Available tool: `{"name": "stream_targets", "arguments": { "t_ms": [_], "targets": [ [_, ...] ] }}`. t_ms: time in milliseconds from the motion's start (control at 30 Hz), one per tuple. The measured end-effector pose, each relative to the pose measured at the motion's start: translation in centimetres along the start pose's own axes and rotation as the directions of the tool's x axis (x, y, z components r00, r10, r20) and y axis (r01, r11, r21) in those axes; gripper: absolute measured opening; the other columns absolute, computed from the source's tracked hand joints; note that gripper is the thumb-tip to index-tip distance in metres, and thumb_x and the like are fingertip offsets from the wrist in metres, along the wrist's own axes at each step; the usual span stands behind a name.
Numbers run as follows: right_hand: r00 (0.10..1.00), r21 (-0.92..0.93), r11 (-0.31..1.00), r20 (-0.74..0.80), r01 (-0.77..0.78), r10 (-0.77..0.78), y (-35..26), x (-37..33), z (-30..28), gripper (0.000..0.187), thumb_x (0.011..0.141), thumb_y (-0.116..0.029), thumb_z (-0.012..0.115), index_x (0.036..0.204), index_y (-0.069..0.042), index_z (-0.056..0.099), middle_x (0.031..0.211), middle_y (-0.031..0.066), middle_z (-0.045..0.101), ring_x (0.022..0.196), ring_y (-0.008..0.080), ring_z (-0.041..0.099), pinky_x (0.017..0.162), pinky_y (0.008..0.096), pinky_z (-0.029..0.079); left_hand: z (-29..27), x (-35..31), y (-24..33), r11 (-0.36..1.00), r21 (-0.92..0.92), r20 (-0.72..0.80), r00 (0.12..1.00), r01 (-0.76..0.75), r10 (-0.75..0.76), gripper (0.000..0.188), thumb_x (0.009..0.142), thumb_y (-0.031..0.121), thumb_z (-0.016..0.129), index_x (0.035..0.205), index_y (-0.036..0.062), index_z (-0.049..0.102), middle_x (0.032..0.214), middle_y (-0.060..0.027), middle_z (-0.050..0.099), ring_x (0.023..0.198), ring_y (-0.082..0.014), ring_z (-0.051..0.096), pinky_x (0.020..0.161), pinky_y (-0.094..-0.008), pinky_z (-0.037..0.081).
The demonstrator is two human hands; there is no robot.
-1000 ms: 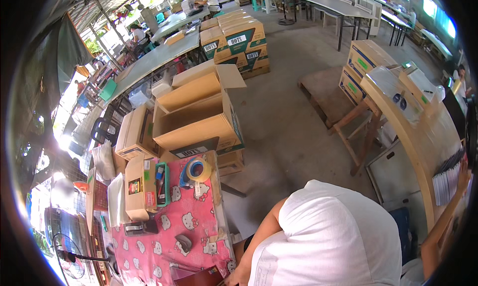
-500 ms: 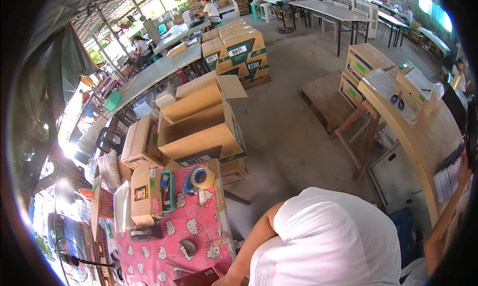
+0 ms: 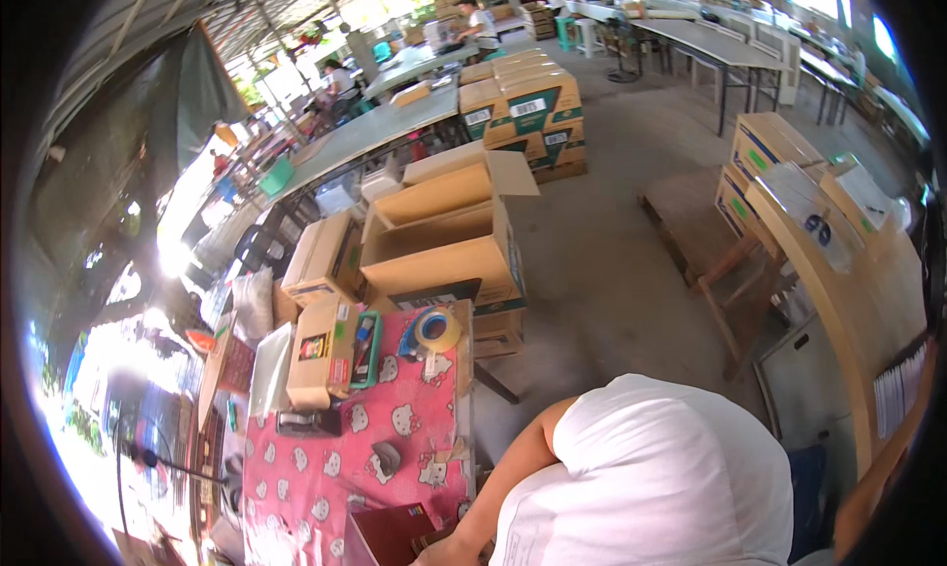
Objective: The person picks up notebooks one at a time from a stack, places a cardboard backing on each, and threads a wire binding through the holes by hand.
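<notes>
My left arm reaches down from a white sleeve to the lower edge, where my left hand (image 3: 446,552) is partly cut off. It is at a dark red, box-like thing (image 3: 393,529) with a coloured corner patch; its fingers do not show. This lies on a table with a pink cartoon-print cover (image 3: 311,472). On the far right my right forearm (image 3: 873,492) rises beside a stack of thin white booklets or sheets (image 3: 896,393) at a wooden board. The dark rim hides the right hand's fingers.
The pink table holds tape rolls (image 3: 436,329), a green basket (image 3: 367,351), a cut-open carton (image 3: 321,354), a black tape dispenser (image 3: 308,423) and a small grey object (image 3: 385,458). Beyond stands a large open carton (image 3: 434,260). A wooden pallet (image 3: 681,216) and trestle are to the right.
The view has turned a little, so the room sits further right and lower. More of the dark red thing shows beside my left hand. My right hand has slipped into the dark rim.
</notes>
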State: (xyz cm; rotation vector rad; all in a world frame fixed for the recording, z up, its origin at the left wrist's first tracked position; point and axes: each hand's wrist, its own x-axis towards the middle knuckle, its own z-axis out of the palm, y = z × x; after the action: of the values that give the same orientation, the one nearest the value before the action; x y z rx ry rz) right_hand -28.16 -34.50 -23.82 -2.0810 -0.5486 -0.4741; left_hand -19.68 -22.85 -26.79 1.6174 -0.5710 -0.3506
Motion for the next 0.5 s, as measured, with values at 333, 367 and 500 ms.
{"name": "stream_targets", "arguments": {
  "t_ms": [333,367,500],
  "targets": [
    [0.992,0.084,0.995,-0.114,-0.048,0.057,0.2,2.5,1.0,0.051,0.075,-0.029,0.076,0.116,-0.001,0.063,0.104,0.0166,0.057,0.095,0.0356,0.058,0.084,0.0433,0.050,-8.4,-4.0,-2.9,0.947,0.224,-0.369,0.879,-0.230,0.301,0.026,0.094,-0.001,0.058,0.120,-0.0017,0.059,0.115,-0.0119,0.065,0.102,-0.0196,0.064,0.086,-0.0355,0.053],
    [0.989,0.063,0.998,-0.141,-0.028,0.037,0.6,2.8,1.5,0.050,0.075,-0.029,0.076,0.116,-0.002,0.063,0.105,0.0165,0.057,0.097,0.0351,0.059,0.085,0.0428,0.050,-8.5,-3.6,-3.1,0.970,0.193,-0.385,0.898,-0.147,0.213,0.027,0.093,0.000,0.060,0.120,-0.0022,0.059,0.109,-0.0106,0.066,0.095,-0.0178,0.064,0.084,-0.0332,0.054],
    [0.981,-0.045,0.995,-0.177,-0.089,0.079,0.8,2.8,2.2,0.050,0.077,-0.029,0.077,0.119,-0.005,0.063,0.108,0.0146,0.059,0.102,0.0338,0.060,0.089,0.0417,0.051,-9.4,-4.6,-2.7,1.000,-0.025,-0.259,0.966,0.014,-0.020,0.017,0.093,0.001,0.062,0.109,-0.0030,0.066,0.093,-0.0054,0.068,0.079,-0.0101,0.065,0.069,-0.0245,0.054]
  ]
}}
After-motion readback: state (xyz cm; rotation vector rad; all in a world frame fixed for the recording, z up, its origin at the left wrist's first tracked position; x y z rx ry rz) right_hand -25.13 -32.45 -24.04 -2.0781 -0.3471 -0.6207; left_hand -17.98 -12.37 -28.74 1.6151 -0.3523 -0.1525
